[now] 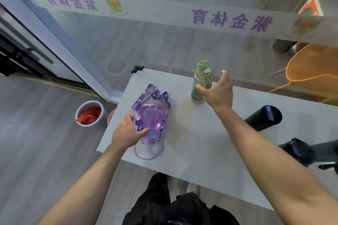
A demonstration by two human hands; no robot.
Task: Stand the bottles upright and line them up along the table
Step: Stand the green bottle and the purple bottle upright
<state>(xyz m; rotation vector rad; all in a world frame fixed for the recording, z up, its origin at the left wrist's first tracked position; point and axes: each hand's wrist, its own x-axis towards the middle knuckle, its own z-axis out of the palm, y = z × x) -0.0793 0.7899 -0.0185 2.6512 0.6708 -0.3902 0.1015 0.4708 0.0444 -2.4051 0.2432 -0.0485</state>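
One purple bottle lies flat, left hand fingers gripping it; right hand fingers spread.

The bench is plain pale grey-white with a black corner cap. One bottle is clear lilac, and its strap is deeper purple printed with small white flowers and lettering. The upright bottle is soft sage green with a white patch on its lid. Another bottle is dark navy. On the grey wood-grain floor, a white bowl holds something red. The chair is orange
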